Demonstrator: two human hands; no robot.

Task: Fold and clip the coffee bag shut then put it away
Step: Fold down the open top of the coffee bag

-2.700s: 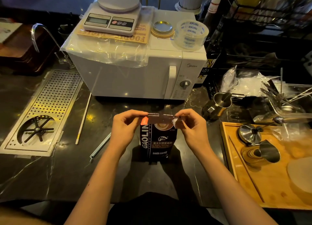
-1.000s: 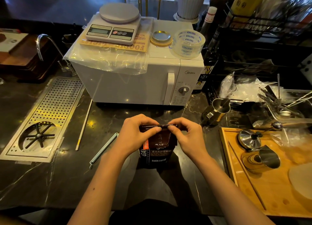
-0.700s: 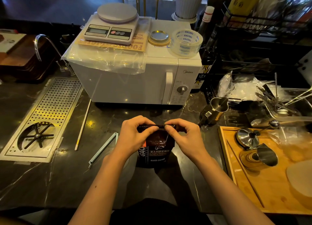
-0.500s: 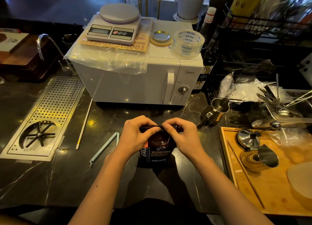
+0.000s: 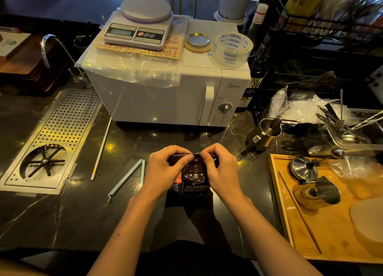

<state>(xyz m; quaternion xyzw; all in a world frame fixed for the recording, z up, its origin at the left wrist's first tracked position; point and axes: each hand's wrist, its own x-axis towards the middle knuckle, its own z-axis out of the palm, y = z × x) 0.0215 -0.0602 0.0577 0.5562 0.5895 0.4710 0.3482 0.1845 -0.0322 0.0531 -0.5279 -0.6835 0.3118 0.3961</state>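
A dark coffee bag [image 5: 191, 177] with white lettering stands upright on the black marble counter, its top rolled down toward me. My left hand [image 5: 164, 170] grips the left end of the rolled top, and my right hand [image 5: 221, 170] pinches the right end, thumbs meeting near the middle. Just left of my left hand a long pale blue sealing clip [image 5: 127, 179] lies open in a narrow V on the counter, untouched.
A white microwave [image 5: 165, 93] with a kitchen scale [image 5: 137, 28] and a tape roll [image 5: 232, 49] on it stands behind the bag. A steel drip tray [image 5: 62, 130] lies left, a thin white stick [image 5: 101, 149] beside it. A steel pitcher [image 5: 265, 134] and wooden tray [image 5: 290, 224] sit right.
The bag's top, held stretched out flat at first, has been folded and rolled downward, so the bag is shorter. Both hands have come closer together on the roll.
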